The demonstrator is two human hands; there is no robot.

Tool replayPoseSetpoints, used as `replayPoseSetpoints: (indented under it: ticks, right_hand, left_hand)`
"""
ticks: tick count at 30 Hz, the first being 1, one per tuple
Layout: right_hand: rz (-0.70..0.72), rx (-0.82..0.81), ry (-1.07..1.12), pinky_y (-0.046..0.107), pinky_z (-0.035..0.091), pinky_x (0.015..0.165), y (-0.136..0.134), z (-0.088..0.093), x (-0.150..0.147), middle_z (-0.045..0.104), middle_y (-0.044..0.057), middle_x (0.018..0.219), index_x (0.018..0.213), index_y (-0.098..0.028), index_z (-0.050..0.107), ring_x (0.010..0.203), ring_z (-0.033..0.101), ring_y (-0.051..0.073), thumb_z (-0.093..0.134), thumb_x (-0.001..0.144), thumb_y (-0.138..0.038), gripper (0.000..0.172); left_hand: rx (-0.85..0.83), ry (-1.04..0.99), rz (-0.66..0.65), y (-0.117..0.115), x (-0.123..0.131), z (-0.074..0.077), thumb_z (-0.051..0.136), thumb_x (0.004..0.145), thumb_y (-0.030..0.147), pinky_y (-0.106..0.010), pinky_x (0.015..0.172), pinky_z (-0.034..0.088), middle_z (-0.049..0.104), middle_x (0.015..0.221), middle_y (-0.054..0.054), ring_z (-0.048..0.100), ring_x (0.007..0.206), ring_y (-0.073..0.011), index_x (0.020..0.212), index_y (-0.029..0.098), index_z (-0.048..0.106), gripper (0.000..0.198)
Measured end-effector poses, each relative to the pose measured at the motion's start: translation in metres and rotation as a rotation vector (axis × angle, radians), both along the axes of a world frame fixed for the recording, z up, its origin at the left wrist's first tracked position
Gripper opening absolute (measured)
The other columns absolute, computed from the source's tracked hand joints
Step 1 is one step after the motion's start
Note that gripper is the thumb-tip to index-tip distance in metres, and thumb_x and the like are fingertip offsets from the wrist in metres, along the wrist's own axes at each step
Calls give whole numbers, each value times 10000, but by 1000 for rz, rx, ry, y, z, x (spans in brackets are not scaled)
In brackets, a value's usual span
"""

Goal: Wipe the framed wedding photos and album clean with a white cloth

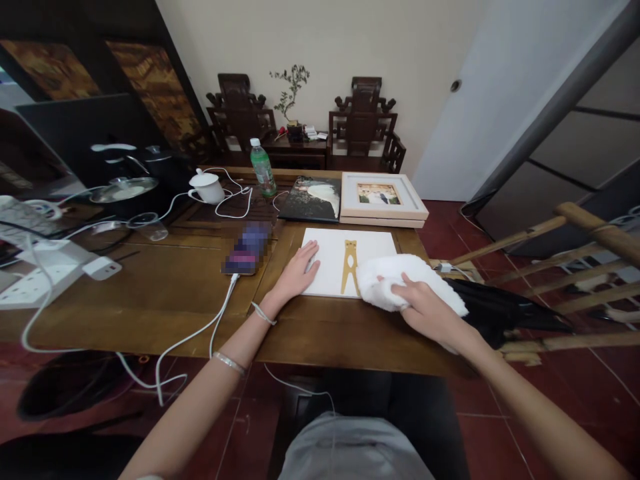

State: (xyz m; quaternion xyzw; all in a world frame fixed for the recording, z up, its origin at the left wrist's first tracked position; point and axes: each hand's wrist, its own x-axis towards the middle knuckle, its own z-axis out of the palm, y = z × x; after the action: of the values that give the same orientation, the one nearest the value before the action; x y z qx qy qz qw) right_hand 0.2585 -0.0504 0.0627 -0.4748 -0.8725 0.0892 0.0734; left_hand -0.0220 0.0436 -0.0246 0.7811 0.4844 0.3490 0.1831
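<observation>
A white rectangular board [327, 257] with a yellow long-legged cat figure [349, 257] on it lies flat on the wooden table [320, 340]. My left hand [299, 270] rests on the board's left edge, fingers stretched out and nothing in them. Over the board's right part, my right hand [420, 307] grips a fluffy white cloth [395, 277]. The cloth covers the lower right corner of the board and part of the figure's right leg. Bunched fabric hides some of my right fingertips.
Behind the board lie a dark photo album [313, 200] and a framed photo [380, 193]. Left of my hand is a phone [247, 250] with a white charging cable. A green bottle [263, 167], lidded white cup [207, 187], plastic cup [149, 227] and power strip [43, 273] stand further left.
</observation>
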Motion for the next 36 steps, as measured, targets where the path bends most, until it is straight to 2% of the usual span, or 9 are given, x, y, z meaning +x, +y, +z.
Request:
replayPoseSetpoints:
  ticks: [3,9,12,15,20,25,30,33,36]
  right_hand:
    - [-43,35,20,325,377,736,37,-1,-3,569,30,627,681,-228,500,682,543,240,376,622,-64,214]
    - [-68,22,89,294,340,654,115,10,-8,587,49,699,647,-208,470,682,513,213,379,620,-101,142]
    - [-92,12,101,299,335,645,140,15,-11,615,68,748,646,-200,474,692,515,217,383,610,-100,140]
    - [-108,15,108,303,334,643,149,16,-13,630,80,785,651,-200,471,714,521,225,376,609,-95,148]
    - [-103,37,101,301,330,654,124,10,-11,591,57,703,632,-212,433,688,506,218,376,620,-93,132]
    - [-76,14,71,295,337,642,55,6,-7,487,18,585,632,-227,395,634,495,211,373,628,-85,144]
    - [21,-87,44,340,347,873,-11,11,-4,478,-9,597,685,-229,438,690,537,206,343,627,-17,239]
    - [46,-135,29,345,357,854,-23,18,-1,519,8,645,721,-228,471,763,552,224,347,636,-25,252]
    - [54,-155,53,322,367,750,-7,20,3,514,19,656,668,-227,422,753,531,226,355,613,-57,191]
  left_hand:
    - [1,5,-4,0,-1,-1,413,890,342,-464,1143,227,439,1426,-126,344,1362,-231,1297,135,502,466]
    - [2,19,-8,1,-2,0,408,891,343,-453,1142,236,439,1423,-138,346,1361,-228,1295,116,502,473]
    - [-6,17,-6,0,-2,1,415,889,341,-441,1145,233,438,1422,-144,347,1360,-229,1292,108,503,473]
    - [-14,7,-9,0,-2,2,421,889,337,-446,1147,225,435,1424,-151,342,1362,-237,1293,104,500,473]
    - [-14,18,-12,0,-1,1,410,892,326,-444,1149,222,429,1430,-142,332,1368,-230,1301,109,495,471]
    - [-9,17,-10,-1,0,2,404,892,319,-451,1147,225,428,1427,-153,332,1368,-235,1298,89,497,476]
    - [-8,13,-6,-2,2,2,401,893,318,-455,1148,220,425,1429,-154,326,1371,-235,1299,84,496,479]
    - [-8,11,-5,-2,2,3,401,893,316,-456,1149,216,427,1426,-159,325,1371,-239,1299,77,496,480]
    - [-11,16,-9,-2,2,3,399,896,312,-459,1147,219,421,1429,-164,323,1372,-243,1302,74,493,480]
